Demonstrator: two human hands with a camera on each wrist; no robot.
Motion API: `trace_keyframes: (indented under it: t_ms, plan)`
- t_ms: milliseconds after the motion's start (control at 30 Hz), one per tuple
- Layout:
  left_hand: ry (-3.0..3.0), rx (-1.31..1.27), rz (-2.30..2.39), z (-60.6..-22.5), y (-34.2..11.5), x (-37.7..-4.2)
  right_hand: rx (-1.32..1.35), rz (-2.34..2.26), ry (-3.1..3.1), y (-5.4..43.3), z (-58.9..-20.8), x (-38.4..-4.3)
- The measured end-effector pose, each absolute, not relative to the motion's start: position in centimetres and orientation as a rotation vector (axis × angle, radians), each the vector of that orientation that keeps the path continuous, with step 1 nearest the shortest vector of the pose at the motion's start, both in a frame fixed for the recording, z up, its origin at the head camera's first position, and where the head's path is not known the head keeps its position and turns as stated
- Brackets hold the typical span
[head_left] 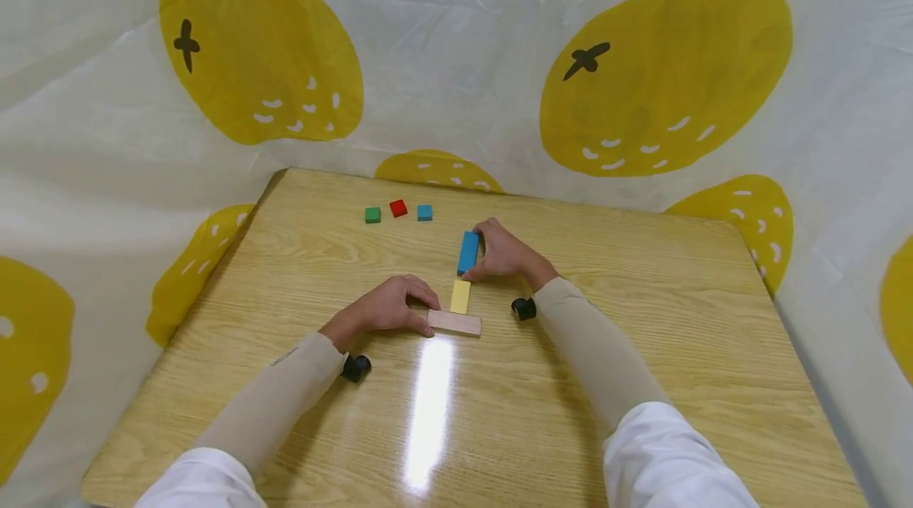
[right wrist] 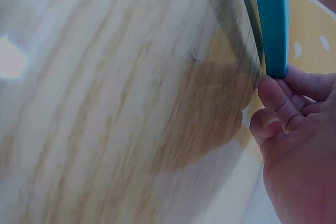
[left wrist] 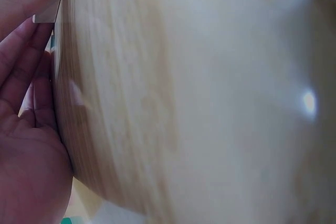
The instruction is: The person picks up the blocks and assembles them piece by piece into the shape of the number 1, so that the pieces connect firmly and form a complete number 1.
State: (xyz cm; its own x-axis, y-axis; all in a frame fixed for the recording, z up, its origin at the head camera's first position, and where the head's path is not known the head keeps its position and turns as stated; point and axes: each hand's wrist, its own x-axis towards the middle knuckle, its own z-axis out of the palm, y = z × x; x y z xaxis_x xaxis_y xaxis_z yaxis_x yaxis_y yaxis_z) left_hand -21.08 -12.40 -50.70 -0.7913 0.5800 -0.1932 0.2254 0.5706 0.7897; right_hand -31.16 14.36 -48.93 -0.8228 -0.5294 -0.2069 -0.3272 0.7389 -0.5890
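Observation:
In the head view, my left hand (head_left: 388,304) pinches the left end of a pale wooden block (head_left: 456,323), with the thumb on its near side and fingers on the far side. The left wrist view shows one corner of that wooden block (left wrist: 46,13) beside the thumb. My right hand (head_left: 505,250) holds a long blue block (head_left: 467,253) from the right, thumb at its near end and fingertips at its far end. This blue block (right wrist: 273,24) also appears in the right wrist view. Between the two blocks lies a yellow block (head_left: 460,296).
Toward the back of the wooden table (head_left: 642,318) sit a small green block (head_left: 372,215), a red block (head_left: 398,208) and a small blue block (head_left: 425,212). Behind the table hangs a white cloth (head_left: 456,56) with yellow fruit prints.

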Motion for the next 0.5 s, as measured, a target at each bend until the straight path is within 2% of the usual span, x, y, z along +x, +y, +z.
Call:
trace_keyframes:
  t_ms: [500]
  plan:
    - [2.366, 0.651, 1.108, -50.57, -12.43, -21.1, -0.677, -0.734, 2.569, 14.0, -48.71, -30.93]
